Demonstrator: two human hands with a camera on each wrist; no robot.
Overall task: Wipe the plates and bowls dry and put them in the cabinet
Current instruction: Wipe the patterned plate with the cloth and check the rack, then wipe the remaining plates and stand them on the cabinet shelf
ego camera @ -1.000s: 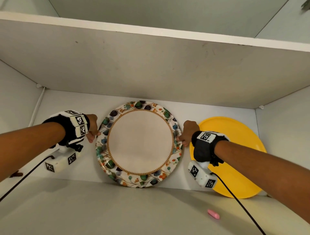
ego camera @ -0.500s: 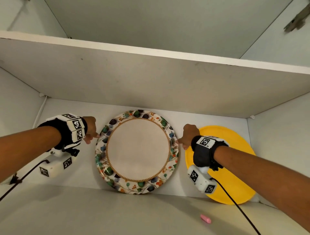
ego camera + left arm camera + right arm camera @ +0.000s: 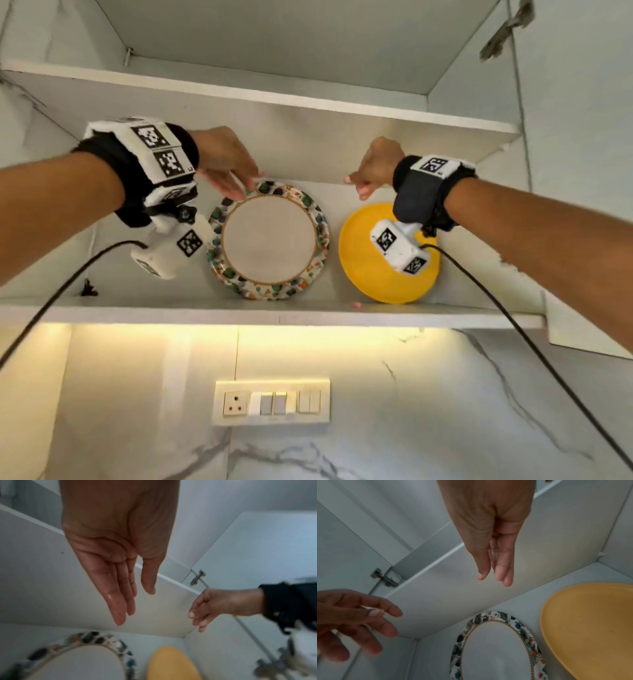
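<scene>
A floral-rimmed plate [image 3: 270, 240] lies flat on the lower cabinet shelf [image 3: 171, 310], with a yellow plate [image 3: 363, 267] to its right. Both plates show again in the wrist views: floral plate [image 3: 82, 661] [image 3: 494, 650], yellow plate [image 3: 171, 664] [image 3: 590, 628]. My left hand [image 3: 229, 178] hovers above the floral plate's far left rim, fingers straight and holding nothing [image 3: 130, 607]. My right hand [image 3: 366, 185] is raised above the gap between the plates, fingers relaxed and empty [image 3: 494, 577].
An upper shelf board [image 3: 308, 113] runs just above both hands. A small pink object [image 3: 357, 304] lies at the shelf's front edge. Below the cabinet are a lit marble wall and a switch panel [image 3: 272, 402]. A door hinge [image 3: 503, 37] sits at upper right.
Both hands have let go of the floral plate's rim and pulled back out of the shelf, opening. The head view has drawn back, showing the shelf front and the wall below.
</scene>
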